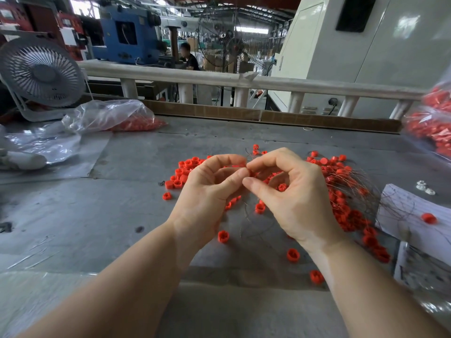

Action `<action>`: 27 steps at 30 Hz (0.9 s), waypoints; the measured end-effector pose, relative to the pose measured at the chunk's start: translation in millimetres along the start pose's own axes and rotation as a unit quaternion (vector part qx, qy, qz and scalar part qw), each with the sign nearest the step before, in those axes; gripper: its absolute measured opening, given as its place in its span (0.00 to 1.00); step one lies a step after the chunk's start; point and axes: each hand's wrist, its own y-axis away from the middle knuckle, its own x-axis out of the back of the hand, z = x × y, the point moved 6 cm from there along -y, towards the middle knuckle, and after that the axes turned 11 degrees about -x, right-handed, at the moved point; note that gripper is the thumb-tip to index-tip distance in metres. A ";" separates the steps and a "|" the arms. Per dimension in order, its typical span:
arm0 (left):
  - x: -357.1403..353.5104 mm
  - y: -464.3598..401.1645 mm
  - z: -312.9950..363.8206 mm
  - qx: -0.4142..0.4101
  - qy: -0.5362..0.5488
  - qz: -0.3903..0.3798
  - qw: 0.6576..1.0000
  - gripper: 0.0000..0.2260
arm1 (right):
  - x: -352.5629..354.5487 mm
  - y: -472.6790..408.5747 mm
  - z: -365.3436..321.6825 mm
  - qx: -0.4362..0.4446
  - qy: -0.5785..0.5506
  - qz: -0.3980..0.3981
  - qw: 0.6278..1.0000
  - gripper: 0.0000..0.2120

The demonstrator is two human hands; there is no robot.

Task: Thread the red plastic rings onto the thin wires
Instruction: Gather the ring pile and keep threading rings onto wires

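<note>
Two hands meet above the table (122,215): left hand (207,191) and right hand (290,191) each grip pinched on one red ring (247,172), among loose wires (353,184).

Two hands, the left hand (210,189) and the right hand (290,191), meet above the grey table (127,215). Red rings (185,170) lie loose on that table, too many to count, dozens at least. Thin wires (361,189) right of the hands form one uncountable tangle. Three clear bags hold more rings, with two fans and one seated person beyond the table
</note>
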 end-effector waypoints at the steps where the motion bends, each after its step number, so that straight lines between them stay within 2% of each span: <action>1: 0.3 0.2 -0.9 0.001 -0.003 -0.002 1.000 0.09 | 0.2 0.1 0.2 -0.001 -0.001 0.003 1.000 0.10; 6: 0.5 1.4 -2.4 -0.001 -0.046 -0.020 0.999 0.06 | 2.0 0.0 0.4 -0.004 -0.010 0.019 1.000 0.14; 13: 6.5 -3.0 -3.2 -0.044 -0.132 -0.011 0.990 0.06 | 1.6 0.5 1.5 -0.012 0.002 0.019 1.000 0.13; 17: 10.4 -4.9 -1.9 -0.064 -0.126 0.006 0.990 0.07 | 0.5 0.8 2.0 -0.012 0.009 0.016 1.000 0.11; 21: 12.9 -4.9 -3.4 -0.052 -0.075 0.022 0.996 0.07 | 1.2 -0.2 5.1 -0.022 0.016 0.019 0.999 0.09; 27: 13.8 -5.5 -1.6 -0.057 -0.099 0.014 0.993 0.09 | 4.7 -2.4 9.0 -0.041 0.013 0.036 0.998 0.10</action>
